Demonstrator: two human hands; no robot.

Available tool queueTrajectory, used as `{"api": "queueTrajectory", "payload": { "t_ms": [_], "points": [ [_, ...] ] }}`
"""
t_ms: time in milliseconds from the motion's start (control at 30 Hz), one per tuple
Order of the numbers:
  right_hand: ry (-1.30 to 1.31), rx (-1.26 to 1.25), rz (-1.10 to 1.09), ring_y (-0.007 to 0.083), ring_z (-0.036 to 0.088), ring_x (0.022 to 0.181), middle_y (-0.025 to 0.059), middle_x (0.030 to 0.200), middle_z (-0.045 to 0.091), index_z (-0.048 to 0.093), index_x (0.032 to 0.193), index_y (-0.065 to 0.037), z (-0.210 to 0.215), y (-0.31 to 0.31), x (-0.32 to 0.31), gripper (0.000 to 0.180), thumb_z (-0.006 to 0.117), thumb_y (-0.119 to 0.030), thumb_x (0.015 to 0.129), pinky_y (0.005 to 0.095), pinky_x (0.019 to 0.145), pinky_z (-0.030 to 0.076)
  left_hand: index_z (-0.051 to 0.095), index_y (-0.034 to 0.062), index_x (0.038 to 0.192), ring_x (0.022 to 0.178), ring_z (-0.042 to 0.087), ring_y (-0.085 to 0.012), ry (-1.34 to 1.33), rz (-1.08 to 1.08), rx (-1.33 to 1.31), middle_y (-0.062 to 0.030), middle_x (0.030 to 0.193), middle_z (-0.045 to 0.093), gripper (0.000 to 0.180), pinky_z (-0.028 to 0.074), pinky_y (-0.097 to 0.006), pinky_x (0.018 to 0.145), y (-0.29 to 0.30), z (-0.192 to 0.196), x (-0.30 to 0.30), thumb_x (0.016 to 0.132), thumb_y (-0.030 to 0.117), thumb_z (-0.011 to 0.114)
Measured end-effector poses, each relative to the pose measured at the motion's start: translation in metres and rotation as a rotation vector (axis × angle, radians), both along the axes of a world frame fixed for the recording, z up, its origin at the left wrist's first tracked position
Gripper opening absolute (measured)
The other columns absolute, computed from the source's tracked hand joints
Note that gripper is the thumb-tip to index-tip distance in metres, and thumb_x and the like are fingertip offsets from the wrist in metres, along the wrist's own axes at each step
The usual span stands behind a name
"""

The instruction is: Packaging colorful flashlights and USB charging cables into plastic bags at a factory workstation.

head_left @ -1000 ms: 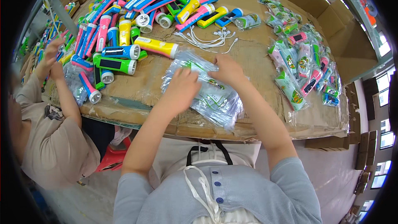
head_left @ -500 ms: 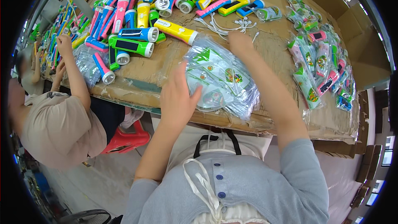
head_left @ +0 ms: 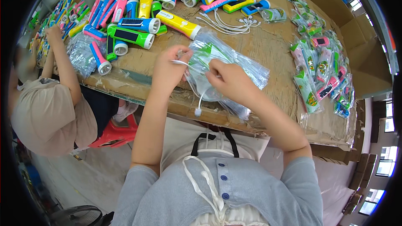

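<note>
A stack of clear plastic bags (head_left: pixel 251 69) with green and white print lies at the table's front edge. Over its left side, my left hand (head_left: pixel 167 69) is closed, thumb and fingertips pinching the edge of a top plastic bag (head_left: pixel 197 65). My right hand (head_left: pixel 232 79) is curled above the bags, its fingers closed on a thin white charging cable (head_left: pixel 202 99). One end of the cable dangles below with a small plug; another stretch of it passes by my left fingers. What lies inside my right fist is mostly hidden.
More white cables (head_left: pixel 230 24) lie behind the bags. Colourful flashlights (head_left: pixel 134 35) are heaped at the back left; bagged flashlights (head_left: pixel 322 67) are piled at the right. A co-worker (head_left: pixel 50 104) sits at the left near a red stool (head_left: pixel 117 132). Cardboard covers the table.
My right hand has come back from the cable bundle to the bags, bringing a white cable. My left hand has gone from spread over the stack to pinching at a bag's edge.
</note>
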State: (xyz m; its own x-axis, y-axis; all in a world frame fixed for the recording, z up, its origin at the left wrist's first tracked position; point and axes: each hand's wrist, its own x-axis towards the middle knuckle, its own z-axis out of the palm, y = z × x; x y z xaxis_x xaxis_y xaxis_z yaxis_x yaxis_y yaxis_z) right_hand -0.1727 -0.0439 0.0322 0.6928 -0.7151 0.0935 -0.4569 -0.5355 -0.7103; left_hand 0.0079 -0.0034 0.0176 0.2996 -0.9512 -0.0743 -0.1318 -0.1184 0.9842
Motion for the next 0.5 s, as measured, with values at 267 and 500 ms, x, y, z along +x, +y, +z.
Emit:
{"api": "queueTrajectory", "payload": {
  "t_ms": [267,500],
  "points": [
    [1.167,-0.310,0.271,0.0290,0.064,0.075,0.0140,0.080,0.066,0.068,0.086,-0.005,0.026,-0.031,0.034,0.021,0.059,-0.019,0.074,0.0402,0.065,0.051,0.061,0.0007,0.095,0.041,0.052,-0.0078,0.037,0.109,-0.071,-0.0034,0.052,0.055,0.015,0.036,-0.024,0.036,0.017,-0.006,-0.005,0.087,0.012,0.057],
    [0.346,-0.184,0.217,0.0267,0.063,0.083,0.0169,0.087,0.065,0.066,0.097,-0.004,0.057,-0.107,0.089,0.043,0.060,-0.041,0.077,0.0407,0.071,0.049,0.061,0.0004,0.099,0.040,0.048,-0.0060,0.276,0.030,0.021,-0.0005,0.052,0.052,0.018,0.033,-0.020,0.035,0.031,-0.010,0.004,0.087,0.012,0.057]
  ]
}}
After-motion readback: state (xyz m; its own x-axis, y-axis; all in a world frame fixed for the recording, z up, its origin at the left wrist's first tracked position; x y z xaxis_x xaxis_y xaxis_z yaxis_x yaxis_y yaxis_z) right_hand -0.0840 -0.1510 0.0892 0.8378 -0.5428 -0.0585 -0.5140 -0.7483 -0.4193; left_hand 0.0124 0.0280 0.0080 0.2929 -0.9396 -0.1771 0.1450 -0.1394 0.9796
